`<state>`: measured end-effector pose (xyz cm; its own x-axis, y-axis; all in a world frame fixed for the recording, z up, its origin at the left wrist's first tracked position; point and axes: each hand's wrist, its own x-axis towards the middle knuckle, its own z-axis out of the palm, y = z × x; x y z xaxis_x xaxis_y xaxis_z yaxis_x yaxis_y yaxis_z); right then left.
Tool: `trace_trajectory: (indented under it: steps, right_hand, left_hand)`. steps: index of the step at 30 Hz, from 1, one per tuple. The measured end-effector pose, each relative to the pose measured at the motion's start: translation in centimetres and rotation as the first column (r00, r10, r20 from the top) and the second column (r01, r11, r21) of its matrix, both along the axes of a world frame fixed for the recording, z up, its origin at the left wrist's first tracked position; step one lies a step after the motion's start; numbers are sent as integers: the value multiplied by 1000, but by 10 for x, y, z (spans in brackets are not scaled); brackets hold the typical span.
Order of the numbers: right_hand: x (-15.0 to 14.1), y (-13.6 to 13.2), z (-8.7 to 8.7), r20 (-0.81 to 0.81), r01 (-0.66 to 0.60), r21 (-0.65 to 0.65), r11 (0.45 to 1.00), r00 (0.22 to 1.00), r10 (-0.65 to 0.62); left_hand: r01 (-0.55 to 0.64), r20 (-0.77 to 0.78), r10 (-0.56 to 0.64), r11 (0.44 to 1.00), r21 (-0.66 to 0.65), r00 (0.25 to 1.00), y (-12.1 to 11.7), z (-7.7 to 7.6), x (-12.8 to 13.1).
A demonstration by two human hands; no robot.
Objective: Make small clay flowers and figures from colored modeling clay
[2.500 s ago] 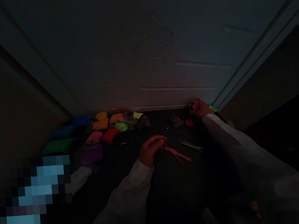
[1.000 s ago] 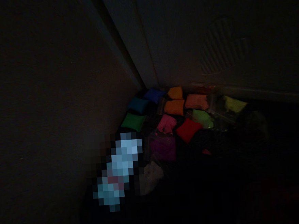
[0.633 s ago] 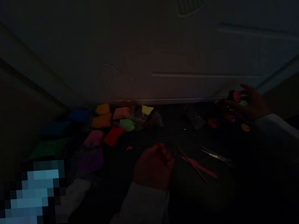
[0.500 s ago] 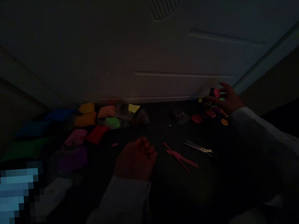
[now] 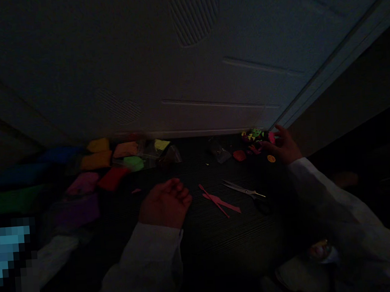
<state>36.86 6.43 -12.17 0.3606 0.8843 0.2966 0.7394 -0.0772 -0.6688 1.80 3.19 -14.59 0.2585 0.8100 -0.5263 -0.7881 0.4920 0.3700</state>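
The scene is very dim. My left hand (image 5: 165, 203) rests on the dark ribbed floor with its fingers curled in, and nothing shows in it. Pink strip tools (image 5: 219, 201) lie just right of it, with scissors (image 5: 245, 190) beyond them. My right hand (image 5: 283, 146) reaches to the far right by the door, its fingertips pinched on a small pink clay piece (image 5: 271, 137). That piece is beside a small multicoloured clay figure (image 5: 254, 136). A red clay lump (image 5: 239, 155) and a small orange disc (image 5: 271, 159) lie near that hand.
Several coloured clay packets (image 5: 97, 161) are spread at the left along a white panelled door (image 5: 213, 113). A clear plastic bag (image 5: 219, 152) lies near the door. A white packet (image 5: 52, 258) and a pixelated patch sit at the lower left.
The view swung left to the packets and back. My left hand let go of the pink strips and now rests curled beside them. My right hand lowered the pink piece next to the clay figure.
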Motion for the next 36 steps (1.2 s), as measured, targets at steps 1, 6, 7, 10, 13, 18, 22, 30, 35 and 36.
trace_trajectory:
  steps: [1,6,7,10,13,18,22,30,35,36]
  right_hand:
    - [1,-11,-5,58,-22,-1,1000,998,22]
    - [4,-58,-20,162,-9,19,1000,987,6]
    - [6,-65,-21,157,-4,19,1000,988,1]
    - [18,-84,-24,98,59,24,998,993,-61]
    - [39,-100,-30,31,179,25,983,983,-180]
    - [64,-104,-43,8,266,52,963,964,-267]
    - [54,-88,-42,-2,219,71,973,976,-219]
    - [-2,-8,-17,96,-34,133,991,995,22]
    - [-30,52,-17,165,-15,79,997,986,2]
    - [-34,60,-19,191,1,58,998,981,-12]
  left_hand:
    - [2,2,-2,1000,1,1000,0,0,0]
    - [16,3,-16,1000,5,1000,0,0,1]
    - [18,1,-18,1000,8,1000,0,0,2]
    - [10,-16,-9,1000,18,1000,1,-1,2]
    - [2,-35,-1,1000,22,999,2,-1,2]
    - [21,-22,-20,999,45,1000,3,-7,2]
    - [5,-31,-3,998,58,1000,4,-9,1]
    - [2,-33,0,999,50,999,5,-6,1]
    - [-25,-54,27,999,29,998,5,-3,0]
    - [-29,-54,31,999,26,998,4,-2,0]
